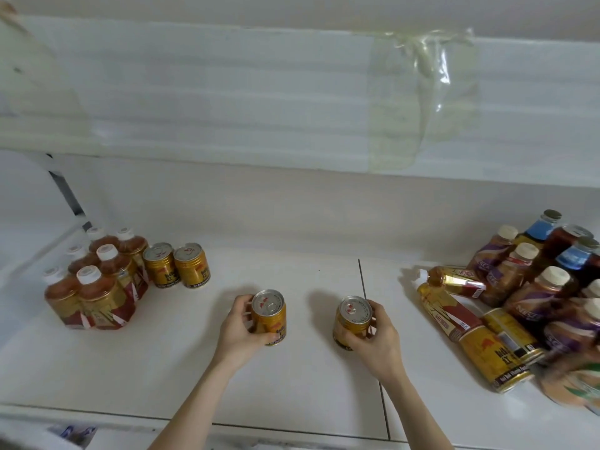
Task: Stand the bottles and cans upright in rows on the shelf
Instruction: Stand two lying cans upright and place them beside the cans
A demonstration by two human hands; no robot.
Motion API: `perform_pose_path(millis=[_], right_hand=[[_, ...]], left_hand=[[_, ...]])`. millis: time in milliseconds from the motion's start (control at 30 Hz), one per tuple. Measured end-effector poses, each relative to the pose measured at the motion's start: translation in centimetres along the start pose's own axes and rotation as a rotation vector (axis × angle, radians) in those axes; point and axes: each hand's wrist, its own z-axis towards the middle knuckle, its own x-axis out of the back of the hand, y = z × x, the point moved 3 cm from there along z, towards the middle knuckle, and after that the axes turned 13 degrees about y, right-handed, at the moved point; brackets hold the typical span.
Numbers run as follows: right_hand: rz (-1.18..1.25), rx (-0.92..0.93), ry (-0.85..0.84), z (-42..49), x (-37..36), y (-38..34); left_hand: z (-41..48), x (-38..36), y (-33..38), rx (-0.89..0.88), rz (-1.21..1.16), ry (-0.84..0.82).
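My left hand (238, 332) grips an upright gold can (271, 311) at the middle of the white shelf (181, 362). My right hand (378, 341) grips a second upright gold can (354, 316) a little to the right. At the far left, several tea bottles with white caps (97, 280) stand in rows, and two gold cans (177, 264) stand beside them. On the right lies a jumbled pile: two tea bottles on their sides (444, 300), two gold cans on their sides (496, 349), and several purple-labelled bottles (535, 293) behind them.
The shelf's back wall (292, 209) rises behind the bottles. An upper shelf edge wrapped in plastic film (292, 99) hangs overhead. A seam (373, 345) runs front to back through the shelf. The front lip (130, 417) is near me. Blue-labelled bottles (542, 228) stand at the far right.
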Motion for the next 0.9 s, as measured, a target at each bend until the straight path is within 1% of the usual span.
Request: perform_pose_path(millis=[233, 433, 700, 900], right_hand=[[0.02, 0.004, 0.012, -0.5, -0.1, -0.3], [0.015, 0.02, -0.007, -2.2, -1.9, -1.5], [0.007, 0.025, -0.009, -6.5, -6.7, -4.6], [0.007, -0.013, 0.047, -10.3, -11.5, -6.9]], left_hand=[[-0.9, 0.6, 0.4, -0.055, 0.054, 0.072], [-1.6, 2.7, 0.1, -0.068, 0.035, 0.067], [-0.6, 7.8, -1.5, -0.065, 0.034, -0.004], [2.2, 12.6, -3.4, -0.14, 0.07, -0.082]])
